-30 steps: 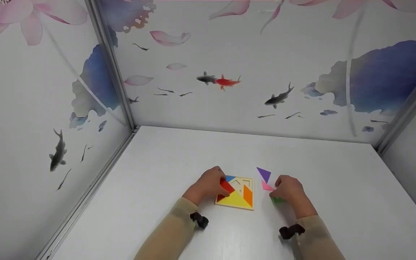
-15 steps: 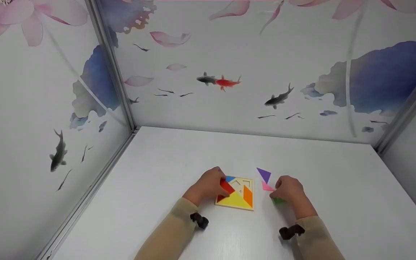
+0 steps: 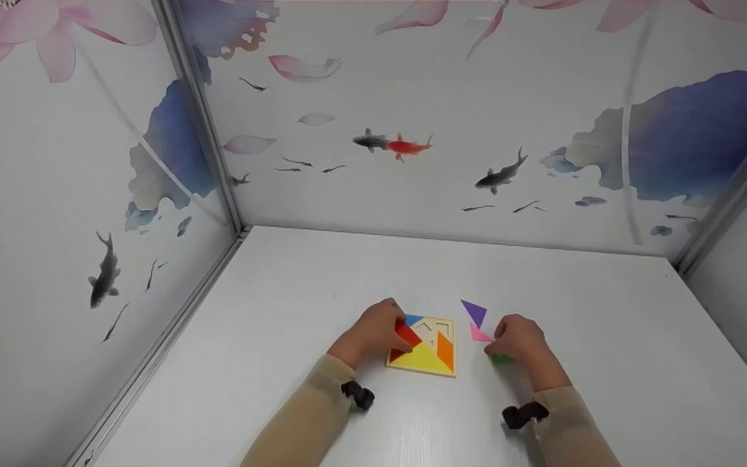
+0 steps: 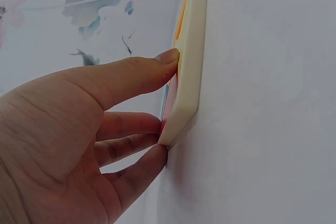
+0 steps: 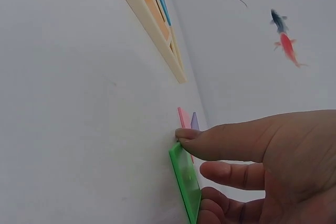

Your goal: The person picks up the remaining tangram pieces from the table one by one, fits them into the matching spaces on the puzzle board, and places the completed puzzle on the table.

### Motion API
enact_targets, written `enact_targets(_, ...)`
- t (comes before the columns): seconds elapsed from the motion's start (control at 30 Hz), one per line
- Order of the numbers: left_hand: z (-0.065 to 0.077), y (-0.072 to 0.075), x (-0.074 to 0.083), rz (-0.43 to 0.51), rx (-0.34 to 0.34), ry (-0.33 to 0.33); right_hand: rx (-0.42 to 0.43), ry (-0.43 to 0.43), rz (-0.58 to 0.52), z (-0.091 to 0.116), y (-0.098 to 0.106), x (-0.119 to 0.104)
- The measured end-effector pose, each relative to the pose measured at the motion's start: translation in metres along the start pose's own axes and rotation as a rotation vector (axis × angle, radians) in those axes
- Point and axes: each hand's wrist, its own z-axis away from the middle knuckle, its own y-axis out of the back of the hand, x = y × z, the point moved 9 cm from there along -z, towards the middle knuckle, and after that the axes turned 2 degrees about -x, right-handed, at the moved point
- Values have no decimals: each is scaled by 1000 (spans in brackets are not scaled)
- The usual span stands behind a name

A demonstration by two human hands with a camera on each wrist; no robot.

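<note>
A square wooden tangram board point(image 3: 420, 374) lies on the white table. Set in it are a yellow piece point(image 3: 424, 360), an orange piece point(image 3: 445, 352), a blue piece point(image 3: 413, 320) and red pieces point(image 3: 408, 334); the upper right recess shows bare wood. My left hand point(image 3: 380, 327) holds the board's left side, thumb on top and fingertips at its edge, as the left wrist view shows. Right of the board, my right hand point(image 3: 521, 340) pinches a green tangram piece point(image 5: 186, 182) between thumb and fingers. The green piece is partly hidden, so its full shape cannot be told.
Beyond the right hand lie a purple triangle point(image 3: 475, 314) and a pink piece point(image 3: 479, 335), their corners close together. White printed panels point(image 3: 412, 194) with metal corner posts point(image 3: 201, 123) enclose the table point(image 3: 321, 272) at the back and sides.
</note>
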Motion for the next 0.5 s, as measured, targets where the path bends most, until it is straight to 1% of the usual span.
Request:
enact_targets(0.23, -1, 1, -1, 8, -1, 21, -17, -16, -29, 1, 1, 2)
enact_targets(0.5, -1, -1, -2, 20, 4, 30, -13, -19, -32, 0, -1, 3)
